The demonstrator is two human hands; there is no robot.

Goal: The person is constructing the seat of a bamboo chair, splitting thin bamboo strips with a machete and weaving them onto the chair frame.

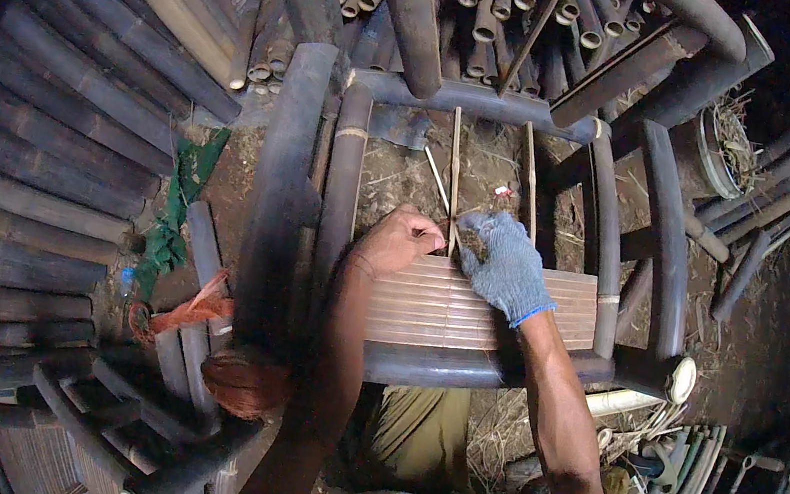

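Note:
In front of me stands a chair frame of dark bamboo [476,103], its near part covered by a panel of narrow bamboo slats [406,311] laid side by side. My bare left hand [399,244] is closed in a pinch at the panel's far edge, beside a thin bamboo support strip [456,155] that runs across the frame. Against the same strip, my right hand [505,267], in a grey knitted glove, has its fingers curled together. What either hand pinches is hidden. A thin pale sliver [436,176] slants toward the fingers. Farther right lies a second support strip [529,177].
Dark bamboo poles [62,170] line the left side, and cut bamboo tubes [488,18] are stacked beyond the frame. An orange string bundle [245,383] and green cloth [180,207] lie at left. A round container with straw [721,151] stands at far right.

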